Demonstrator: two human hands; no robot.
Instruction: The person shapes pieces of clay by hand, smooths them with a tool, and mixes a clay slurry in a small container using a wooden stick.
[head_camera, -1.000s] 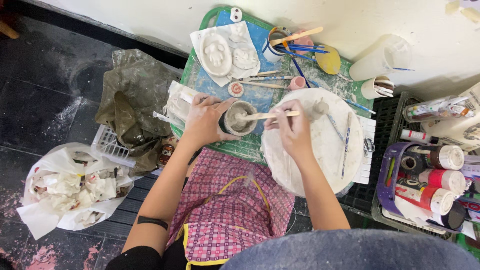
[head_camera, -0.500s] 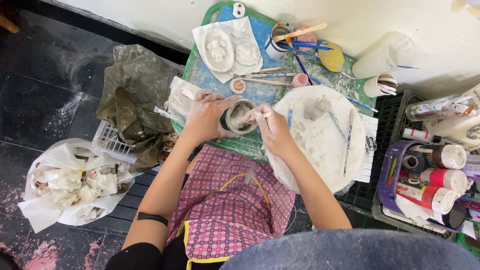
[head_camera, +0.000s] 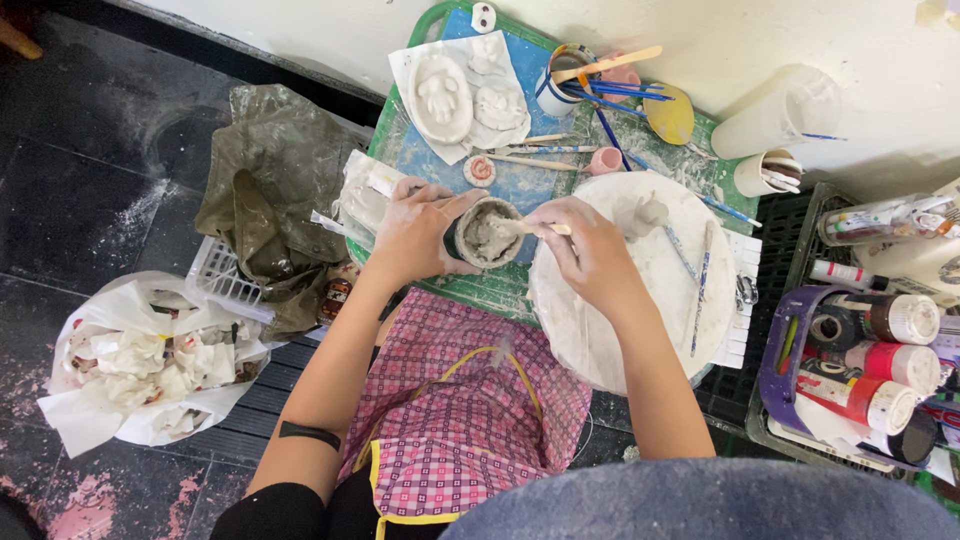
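My left hand (head_camera: 412, 232) grips a small round cup (head_camera: 485, 235) filled with grey wet plaster, tilted toward me on the green board (head_camera: 398, 120). My right hand (head_camera: 588, 248) holds a thin wooden stick (head_camera: 535, 228) whose tip is dipped in the grey mix inside the cup. Right beside that hand lies a large white round plate (head_camera: 650, 290) with a grey lump (head_camera: 640, 212) near its top and brushes lying across it. White plaster casts (head_camera: 460, 95) rest on paper at the back of the board.
A jar of brushes (head_camera: 568, 75), a yellow oval palette (head_camera: 670, 115) and white cups (head_camera: 770, 170) stand near the wall. A crate of paint bottles (head_camera: 870, 370) is at the right. An olive cloth (head_camera: 265, 190) and a white bag of crumpled paper (head_camera: 140, 370) lie on the dark floor at the left.
My right hand has moved left from over the plate to the cup, and the stick's tip now sits in the grey mix. The left hand keeps its hold on the cup.
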